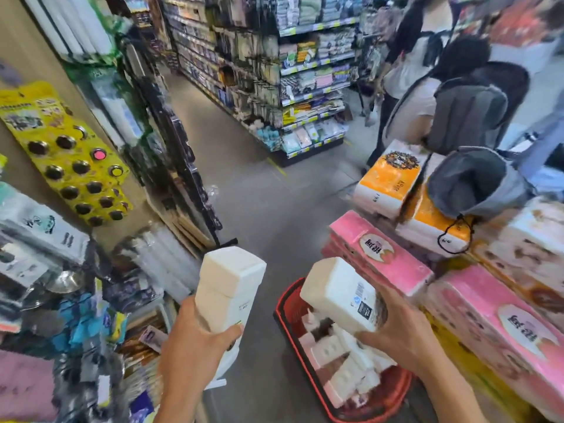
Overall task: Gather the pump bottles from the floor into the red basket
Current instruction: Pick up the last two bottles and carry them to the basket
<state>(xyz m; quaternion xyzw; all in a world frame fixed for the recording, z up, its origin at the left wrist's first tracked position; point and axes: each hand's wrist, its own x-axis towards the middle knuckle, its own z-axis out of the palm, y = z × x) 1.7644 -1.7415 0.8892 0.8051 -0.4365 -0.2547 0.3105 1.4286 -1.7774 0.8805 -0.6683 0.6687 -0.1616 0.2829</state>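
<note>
My left hand (195,337) grips a white rectangular pump bottle (229,285), held base-up over the floor left of the basket. My right hand (396,331) holds a second white pump bottle (338,294) with a printed label, tilted above the red basket (384,401). The basket sits on the grey floor at the lower middle and contains several white pump bottles (345,370) lying jumbled together.
Pink tissue packs (378,254) and orange packs (387,181) are stacked right of the basket, a grey bag (473,181) on top. Packed shelves stand left and ahead. People with backpacks (467,117) stand at the upper right. Grey aisle floor (259,193) runs ahead.
</note>
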